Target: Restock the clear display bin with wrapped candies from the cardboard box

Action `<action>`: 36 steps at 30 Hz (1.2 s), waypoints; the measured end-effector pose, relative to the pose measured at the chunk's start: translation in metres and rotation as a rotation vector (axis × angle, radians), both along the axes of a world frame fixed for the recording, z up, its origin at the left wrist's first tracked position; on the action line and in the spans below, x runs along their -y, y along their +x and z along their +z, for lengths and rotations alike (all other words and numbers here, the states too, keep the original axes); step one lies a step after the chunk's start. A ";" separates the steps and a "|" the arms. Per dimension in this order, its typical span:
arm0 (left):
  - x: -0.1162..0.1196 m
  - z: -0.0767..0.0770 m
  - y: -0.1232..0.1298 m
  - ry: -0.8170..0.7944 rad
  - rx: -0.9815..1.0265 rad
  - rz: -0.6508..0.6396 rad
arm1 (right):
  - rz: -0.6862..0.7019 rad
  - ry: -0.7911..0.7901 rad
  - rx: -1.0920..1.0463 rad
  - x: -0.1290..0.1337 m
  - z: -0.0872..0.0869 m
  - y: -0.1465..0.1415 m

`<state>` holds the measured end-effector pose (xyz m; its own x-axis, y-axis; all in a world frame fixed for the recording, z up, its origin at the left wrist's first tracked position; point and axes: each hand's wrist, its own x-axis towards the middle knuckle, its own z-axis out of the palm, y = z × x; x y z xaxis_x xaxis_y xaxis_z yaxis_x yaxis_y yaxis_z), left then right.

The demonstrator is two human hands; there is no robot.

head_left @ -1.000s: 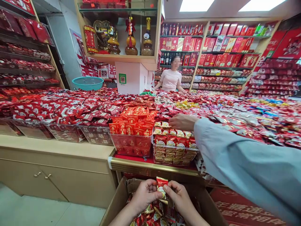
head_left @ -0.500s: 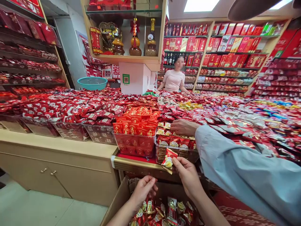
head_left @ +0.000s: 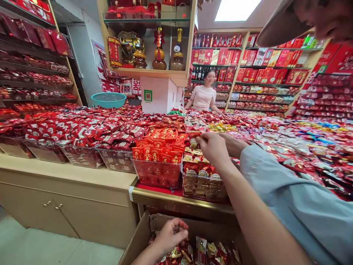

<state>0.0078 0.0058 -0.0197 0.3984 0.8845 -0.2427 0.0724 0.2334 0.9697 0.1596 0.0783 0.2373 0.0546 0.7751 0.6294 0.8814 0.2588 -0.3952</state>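
packet pinched in right hand's fingers

Orange-red packets are showing 進 and 五福; just right of them, red-and-gold packets are reading "DURIAN"; behind them to the left, a poster is bearing 囍.

Tubs of sweets stand in a row along the front of the tabletop. More sweets are heaped behind them. A box with sweets in it is down in front. At the back, a basin is left of a block. A person is right of the block, in front of shelves.
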 end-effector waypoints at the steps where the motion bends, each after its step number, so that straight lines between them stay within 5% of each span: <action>1: 0.001 0.000 -0.001 0.000 -0.001 -0.008 | -0.041 -0.061 0.048 -0.010 -0.002 0.001; 7: 0.004 0.000 -0.002 0.041 -0.031 -0.063 | -0.175 -0.406 0.166 -0.048 -0.028 0.021; 15: 0.007 -0.003 0.001 0.088 -0.136 -0.108 | -0.086 -0.497 0.181 -0.060 -0.043 0.030; 21: 0.009 -0.007 -0.006 0.088 -0.375 -0.180 | -0.110 -0.359 0.158 -0.041 -0.039 0.028; 26: 0.012 -0.010 -0.008 0.136 -0.560 -0.256 | 0.048 -0.095 -0.018 -0.036 -0.018 0.020; 30: 0.011 -0.013 -0.005 0.112 -0.585 -0.276 | 0.031 -0.135 -0.002 -0.050 0.007 -0.041; 36: 0.008 -0.030 -0.013 0.086 -0.504 -0.252 | 0.703 0.127 0.467 -0.008 0.005 -0.196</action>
<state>-0.0054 -0.0024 -0.0493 0.4533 0.8023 -0.3883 0.5742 0.0704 0.8157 -0.0364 0.0861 0.2421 -0.6993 0.4541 0.5521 0.5648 0.8243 0.0373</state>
